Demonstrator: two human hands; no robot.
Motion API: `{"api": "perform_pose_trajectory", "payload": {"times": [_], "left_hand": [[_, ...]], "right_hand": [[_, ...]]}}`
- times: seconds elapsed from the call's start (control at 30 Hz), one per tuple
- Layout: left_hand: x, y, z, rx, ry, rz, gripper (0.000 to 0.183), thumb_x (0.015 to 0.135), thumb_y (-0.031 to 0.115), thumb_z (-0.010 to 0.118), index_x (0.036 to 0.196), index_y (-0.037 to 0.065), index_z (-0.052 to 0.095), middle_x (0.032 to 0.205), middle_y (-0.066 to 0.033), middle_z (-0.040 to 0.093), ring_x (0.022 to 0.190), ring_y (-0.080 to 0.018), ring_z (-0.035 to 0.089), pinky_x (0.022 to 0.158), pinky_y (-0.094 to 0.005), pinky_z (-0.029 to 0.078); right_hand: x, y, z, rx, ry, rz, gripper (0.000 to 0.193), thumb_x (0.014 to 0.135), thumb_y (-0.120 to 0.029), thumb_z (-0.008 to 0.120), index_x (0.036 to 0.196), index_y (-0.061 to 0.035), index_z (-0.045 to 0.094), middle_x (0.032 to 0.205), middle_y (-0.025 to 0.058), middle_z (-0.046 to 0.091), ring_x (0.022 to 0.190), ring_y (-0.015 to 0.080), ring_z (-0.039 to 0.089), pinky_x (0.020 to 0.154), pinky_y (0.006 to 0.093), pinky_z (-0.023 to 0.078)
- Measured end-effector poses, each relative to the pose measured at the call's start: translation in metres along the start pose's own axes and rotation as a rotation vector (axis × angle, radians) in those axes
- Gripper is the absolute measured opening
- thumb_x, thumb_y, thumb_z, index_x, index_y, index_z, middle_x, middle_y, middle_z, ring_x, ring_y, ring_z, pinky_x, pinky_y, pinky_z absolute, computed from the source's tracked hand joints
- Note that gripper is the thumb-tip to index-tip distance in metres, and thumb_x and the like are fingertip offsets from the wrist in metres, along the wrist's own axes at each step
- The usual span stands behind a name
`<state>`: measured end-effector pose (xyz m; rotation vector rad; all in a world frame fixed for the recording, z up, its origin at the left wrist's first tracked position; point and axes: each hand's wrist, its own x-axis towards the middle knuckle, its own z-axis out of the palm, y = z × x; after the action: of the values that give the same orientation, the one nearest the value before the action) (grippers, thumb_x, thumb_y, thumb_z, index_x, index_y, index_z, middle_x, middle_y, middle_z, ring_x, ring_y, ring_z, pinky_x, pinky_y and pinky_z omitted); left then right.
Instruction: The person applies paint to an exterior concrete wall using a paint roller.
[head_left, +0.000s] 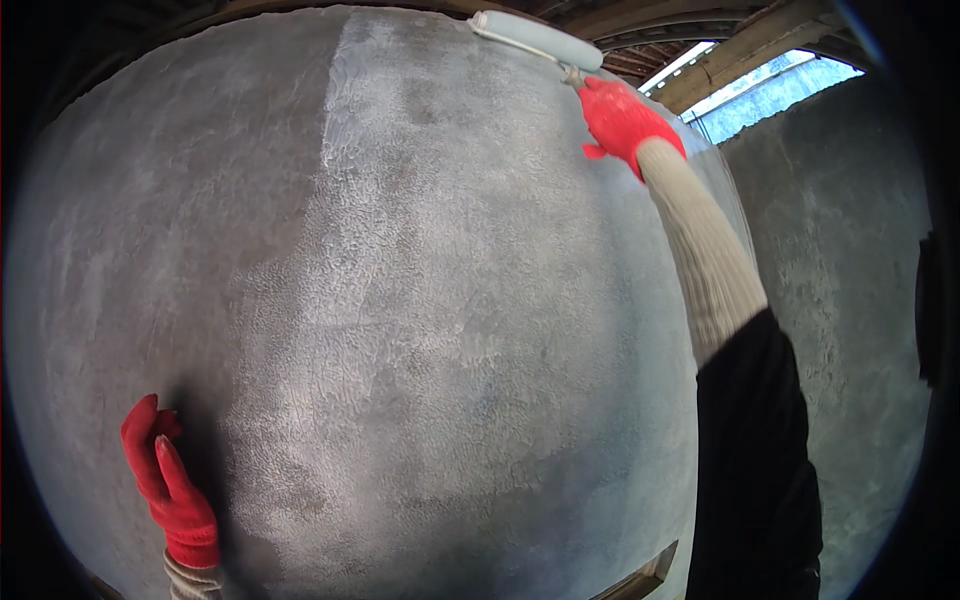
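Note:
A paint roller [540,42] with a pale white sleeve lies near the top edge of a grey plastered wall [160,240], tilted down toward the right. Its handle is gripped by my right hand [622,120] in a red glove, with that arm stretched high. A wet, whitish textured coat [390,290] covers the wall's middle, while the left part looks drier and darker. Low on the left, my left hand [172,485], also red-gloved, is raised in front of the wall with nothing in it. Its fingers are loosely bent and apart; whether they touch the wall I cannot tell.
Wooden roof beams [745,60] run overhead past the wall's top edge. Bright blue-white light comes through an opening [790,95] at upper right. Another grey wall [830,300] stands on the right. A wood-framed piece [645,575] shows at the bottom, right of centre.

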<state>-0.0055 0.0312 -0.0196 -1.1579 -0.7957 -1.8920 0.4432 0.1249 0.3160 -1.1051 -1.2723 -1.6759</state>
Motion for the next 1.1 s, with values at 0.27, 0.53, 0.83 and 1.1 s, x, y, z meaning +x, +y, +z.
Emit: {"api": "perform_pose_trajectory", "payload": {"times": [0.27,0.53,0.83,1.1], "left_hand": [[-0.006,-0.002,-0.01,0.101,-0.098,0.225,0.037,0.088,0.016,0.04,0.119,-0.003,0.045,0.119,-0.0183,0.046,0.093,-0.0259,0.051,0.083,-0.0358,0.041],[-0.004,0.002,-0.011,0.222,-0.24,0.391,0.037,0.085,0.014,0.039,0.116,-0.004,0.045,0.118,-0.022,0.046,0.099,-0.031,0.049,0.085,-0.0386,0.041],[-0.004,-0.003,-0.01,0.166,-0.233,0.359,0.037,0.085,0.015,0.04,0.115,-0.005,0.045,0.118,-0.0228,0.046,0.103,-0.0325,0.048,0.087,-0.039,0.04],[-0.006,-0.008,-0.01,0.194,-0.23,0.389,0.036,0.082,0.021,0.045,0.109,-0.003,0.048,0.112,-0.0235,0.048,0.096,-0.0333,0.05,0.082,-0.0403,0.041]], "right_hand": [[0.017,-0.009,-0.015,0.1,0.041,-0.071,0.048,0.068,-0.005,0.071,0.11,0.0059,0.05,0.092,0.0184,0.063,0.096,0.0312,0.056,0.084,0.0362,0.048],[0.023,0.01,-0.013,-0.131,0.067,-0.194,0.041,0.067,-0.007,0.072,0.1,0.0051,0.05,0.083,0.0169,0.059,0.088,0.0328,0.057,0.081,0.0382,0.048],[0.031,0.003,-0.034,-0.047,-0.203,-0.008,0.044,0.072,-0.008,0.069,0.11,0.0019,0.049,0.085,0.0116,0.062,0.11,0.0305,0.049,0.095,0.0411,0.039],[0.048,0.019,-0.017,-0.108,-0.033,-0.276,0.032,0.068,-0.008,0.067,0.09,0.003,0.046,0.079,0.0176,0.055,0.089,0.0357,0.054,0.079,0.0411,0.044]]}}
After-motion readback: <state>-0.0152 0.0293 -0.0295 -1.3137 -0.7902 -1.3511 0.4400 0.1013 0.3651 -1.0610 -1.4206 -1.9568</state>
